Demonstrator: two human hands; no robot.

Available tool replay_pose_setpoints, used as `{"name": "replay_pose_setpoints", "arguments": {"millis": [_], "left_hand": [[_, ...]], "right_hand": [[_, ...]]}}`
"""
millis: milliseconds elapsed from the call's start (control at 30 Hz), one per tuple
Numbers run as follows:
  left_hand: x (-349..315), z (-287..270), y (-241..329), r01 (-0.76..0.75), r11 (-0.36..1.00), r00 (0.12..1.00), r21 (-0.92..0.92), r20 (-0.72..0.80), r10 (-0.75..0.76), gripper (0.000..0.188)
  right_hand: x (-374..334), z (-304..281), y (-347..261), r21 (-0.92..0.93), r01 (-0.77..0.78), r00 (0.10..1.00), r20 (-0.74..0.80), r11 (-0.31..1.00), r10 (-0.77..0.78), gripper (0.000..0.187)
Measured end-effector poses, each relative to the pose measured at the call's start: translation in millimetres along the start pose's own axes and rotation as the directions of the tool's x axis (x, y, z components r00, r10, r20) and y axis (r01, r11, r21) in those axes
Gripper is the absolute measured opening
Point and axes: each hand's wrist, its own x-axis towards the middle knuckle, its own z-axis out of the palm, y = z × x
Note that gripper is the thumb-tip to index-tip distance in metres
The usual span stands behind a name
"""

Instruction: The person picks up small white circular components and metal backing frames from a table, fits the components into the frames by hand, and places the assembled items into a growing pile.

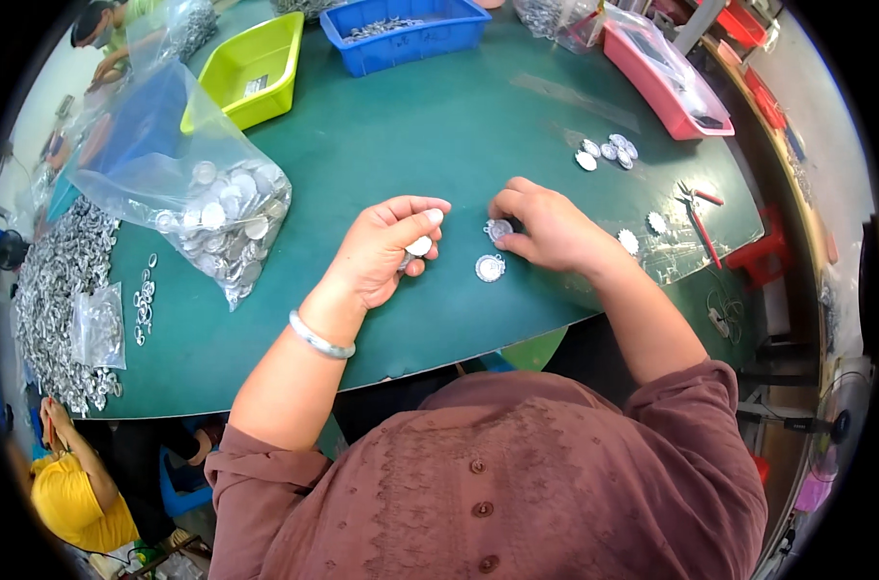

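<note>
Curled closed, my left hand (386, 246) holds a round silver disc (419, 246), gripped under the thumb; part of it, and anything beneath, is hidden by the fingers. My right hand (546, 224) pinches a round silver pendant (498, 229) with a small loop, at or just above the green table. Just below it on the tabletop lies another round pendant (490, 268) with a scalloped rim. Two more scalloped discs, one of them this pale disc (657, 223), lie to the right of my right wrist. Beyond them rests a small group of oval silver pieces (617, 151).
A clear bag of silver discs (229, 217) stands left, beside a heap of small metal parts (62, 290). Green (256, 72), blue (406, 48) and pink bins (652, 87) line the back. Red-handled pliers (701, 222) lie right. A person in yellow (77, 498) sits lower left.
</note>
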Motion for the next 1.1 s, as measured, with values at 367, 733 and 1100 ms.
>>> {"name": "replay_pose_setpoints", "arguments": {"millis": [367, 733, 1100], "left_hand": [[3, -5, -2, -0.083, 0.994, 0.991, 0.069, -0.098, 0.090, 0.015], [9, -4, 0, -0.216, 0.953, 0.949, 0.210, -0.183, 0.256, 0.011], [6, -3, 3, -0.202, 0.967, 0.951, 0.154, -0.206, 0.231, 0.012]], "right_hand": [[61, 4, -21, 0.767, -0.048, 0.998, 0.008, 0.640, 0.065, 0.009], [60, 27, -6, 0.904, -0.001, 1.000, -0.007, 0.427, 0.018, 0.007], [59, 23, -8, 0.946, -0.069, 0.994, 0.036, 0.317, 0.108, 0.009]]}}
